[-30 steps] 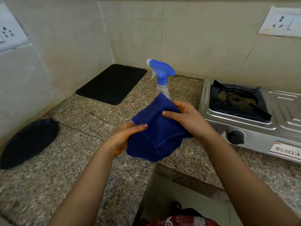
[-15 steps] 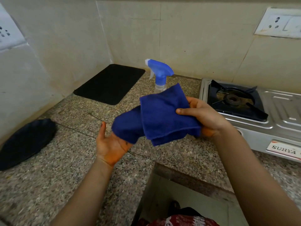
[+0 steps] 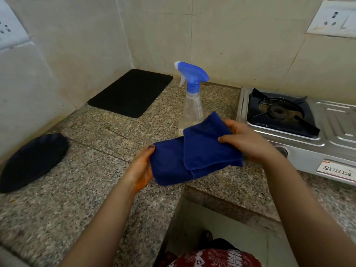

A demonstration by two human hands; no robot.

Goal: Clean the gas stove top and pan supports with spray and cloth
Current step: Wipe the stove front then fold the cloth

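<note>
A folded blue cloth (image 3: pixel 194 155) hangs above the granite counter (image 3: pixel 77 189), held between both hands. My left hand (image 3: pixel 141 168) grips its left end, thumb on top. My right hand (image 3: pixel 244 141) pinches its right side, thumb over the upper fold. Just behind the cloth stands a clear spray bottle (image 3: pixel 192 105) with a blue trigger head. To the right is the steel gas stove (image 3: pixel 327 132), with a black pan support (image 3: pixel 279 116) round its left burner and a knob partly hidden by my right hand.
A black mat (image 3: pixel 131 92) lies in the back corner and a dark oval dish (image 3: pixel 30 160) sits at the far left. Tiled walls with sockets (image 3: pixel 335 20) close in the left and back. The counter's inner corner edge (image 3: pixel 221 201) runs under my arms.
My left hand, open below the cloth half a second ago, has taken hold of its left end. The cloth now lies flatter and lower between both hands.
</note>
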